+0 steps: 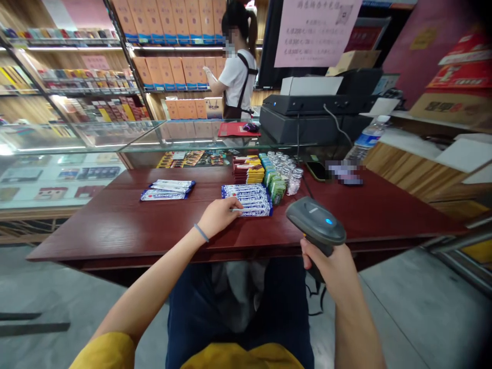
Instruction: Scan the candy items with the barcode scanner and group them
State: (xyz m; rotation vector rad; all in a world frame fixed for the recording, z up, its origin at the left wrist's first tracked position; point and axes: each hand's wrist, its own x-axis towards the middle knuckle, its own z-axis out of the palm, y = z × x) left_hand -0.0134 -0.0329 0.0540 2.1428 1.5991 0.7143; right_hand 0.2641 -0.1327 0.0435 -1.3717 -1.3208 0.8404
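My right hand (326, 264) grips the handle of a dark grey barcode scanner (315, 219), which shows a blue light on top and sits just above the table's front edge. The fingers of my left hand (220, 218) pinch the near left end of a blue-and-white packet (253, 211). That packet lies at the near side of a row of similar slim packets (248, 193) on the table. Further left lies a small separate pile of blue-and-white packets (168, 189).
Behind the row stand yellow-and-brown packs (248, 169), green packs (275, 188) and several small clear bottles (295, 180). A phone (318, 171) and a water bottle (367, 139) are to the right. Beyond the glass counter (184, 134), a person (240, 66) stands by shelves.
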